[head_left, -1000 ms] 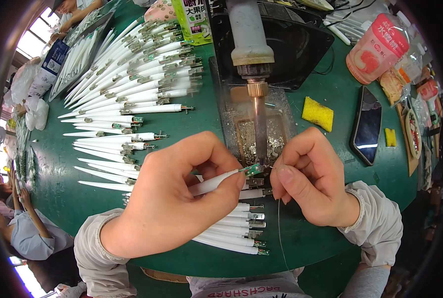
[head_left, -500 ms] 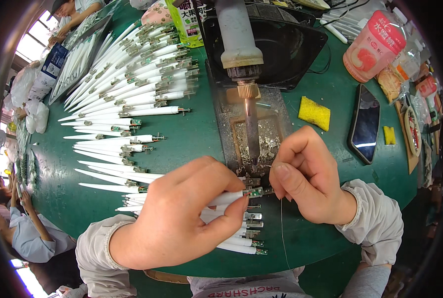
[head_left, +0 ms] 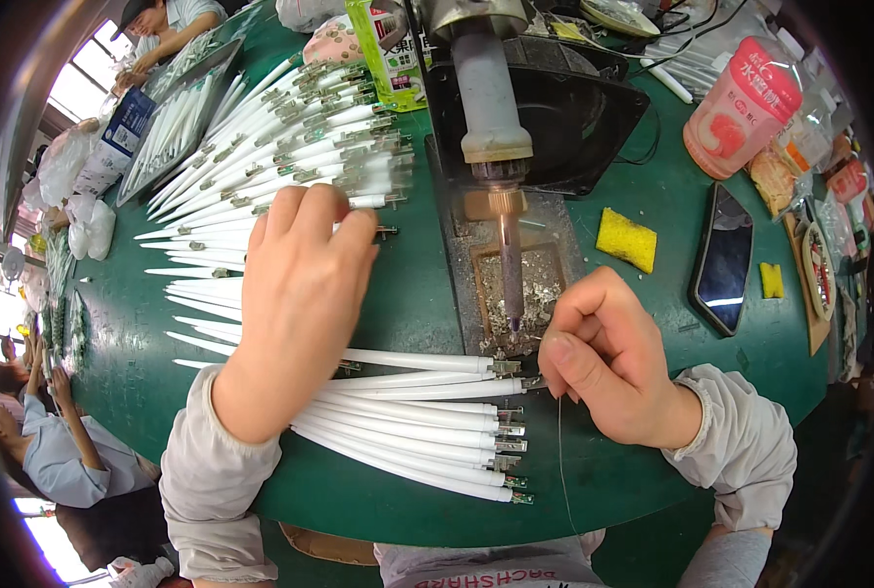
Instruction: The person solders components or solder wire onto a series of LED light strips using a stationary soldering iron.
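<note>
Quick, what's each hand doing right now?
Left hand: curled over white tapered sticks; can't tell if it's holding one.
Right hand: closed, pinching thin solder wire.

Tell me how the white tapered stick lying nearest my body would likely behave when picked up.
The white tapered stick is probably light, being so slim. Its smooth, rounded-looking body may roll if pushed. The small circuit board exposed at its right end looks rather fragile.

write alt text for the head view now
A person's left hand is over white sticks on a green table; their right hand pinches thin wire beside a soldering iron. A yellow sponge, phone and pink container sit farther right.
</note>
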### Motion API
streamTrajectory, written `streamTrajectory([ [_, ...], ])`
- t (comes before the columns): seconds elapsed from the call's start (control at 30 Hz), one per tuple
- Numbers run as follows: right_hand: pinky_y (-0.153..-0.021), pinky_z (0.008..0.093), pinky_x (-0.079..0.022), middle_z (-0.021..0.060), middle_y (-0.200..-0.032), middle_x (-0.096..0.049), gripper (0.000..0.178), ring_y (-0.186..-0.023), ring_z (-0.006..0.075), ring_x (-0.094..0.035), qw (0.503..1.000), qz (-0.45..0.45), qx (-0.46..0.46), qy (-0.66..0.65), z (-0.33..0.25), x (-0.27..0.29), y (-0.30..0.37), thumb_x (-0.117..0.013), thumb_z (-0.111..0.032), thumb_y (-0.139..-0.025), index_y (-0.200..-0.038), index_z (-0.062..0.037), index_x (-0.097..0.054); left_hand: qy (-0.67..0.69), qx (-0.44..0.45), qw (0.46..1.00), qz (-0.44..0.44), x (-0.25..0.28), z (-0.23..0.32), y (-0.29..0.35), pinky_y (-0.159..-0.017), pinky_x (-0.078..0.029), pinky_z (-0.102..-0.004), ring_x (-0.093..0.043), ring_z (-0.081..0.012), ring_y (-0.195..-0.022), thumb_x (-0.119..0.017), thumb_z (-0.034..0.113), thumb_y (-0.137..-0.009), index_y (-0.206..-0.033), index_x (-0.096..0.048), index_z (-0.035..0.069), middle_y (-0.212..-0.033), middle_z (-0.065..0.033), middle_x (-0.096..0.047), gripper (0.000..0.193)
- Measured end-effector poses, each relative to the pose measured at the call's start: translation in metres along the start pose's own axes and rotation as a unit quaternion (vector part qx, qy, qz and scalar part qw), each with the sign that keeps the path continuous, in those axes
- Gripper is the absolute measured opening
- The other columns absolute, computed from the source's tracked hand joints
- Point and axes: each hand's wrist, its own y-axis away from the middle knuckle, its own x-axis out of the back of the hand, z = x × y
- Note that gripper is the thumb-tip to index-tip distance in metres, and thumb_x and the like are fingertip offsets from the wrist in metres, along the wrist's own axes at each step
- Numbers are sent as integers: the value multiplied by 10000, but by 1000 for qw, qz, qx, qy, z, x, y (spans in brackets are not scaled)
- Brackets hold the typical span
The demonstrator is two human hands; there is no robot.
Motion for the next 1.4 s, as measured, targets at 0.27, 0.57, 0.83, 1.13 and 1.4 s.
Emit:
streamTrajectory([
  [0.27,-456,178,-311,-29,-642,-501,180,-524,6,-435,999,-41,-18,-30,-1,0,0,-647,-59,-843,-906,-46,-478,47,-130,990,-10,-3,-3,4,-741,-452,-364,-553,-267,-792,-572,65,-698,-911,-551,59,-867,-96,-559,214],
  [0.57,-443,179,-355,-18,-704,-568,227,-561,20,-503,996,-59,-61,-40,-9,-5,4,-649,-15,-793,-987,-33,-532,186,-188,964,4,31,45,14,-573,-491,-348,-586,-264,-713,-636,91,-566,-861,-609,-7,-857,-125,-568,311],
  [0.83,-425,190,-370,5,-691,-581,198,-507,36,-493,998,-65,17,0,-8,-4,4,-664,-9,-772,-949,-21,-577,293,-130,943,-87,38,41,15,-567,-482,-323,-585,-251,-706,-717,-31,-595,-883,-630,-7,-853,-113,-574,302],
  [1.13,-429,189,-373,-6,-663,-565,196,-499,37,-493,997,-72,-18,12,-10,-3,4,-675,-32,-772,-943,-28,-578,481,56,857,-176,42,45,16,-583,-473,-286,-595,-194,-687,-731,33,-731,-891,-659,-4,-824,-95,-634,178],
  [1.4,-423,189,-357,-9,-649,-555,183,-493,32,-486,998,-68,-12,10,-10,-3,2,-678,-32,-769,-922,-35,-576,491,92,844,-198,42,48,16,-568,-454,-262,-588,-167,-666,-723,46,-744,-871,-663,8,-801,-79,-629,146],
])
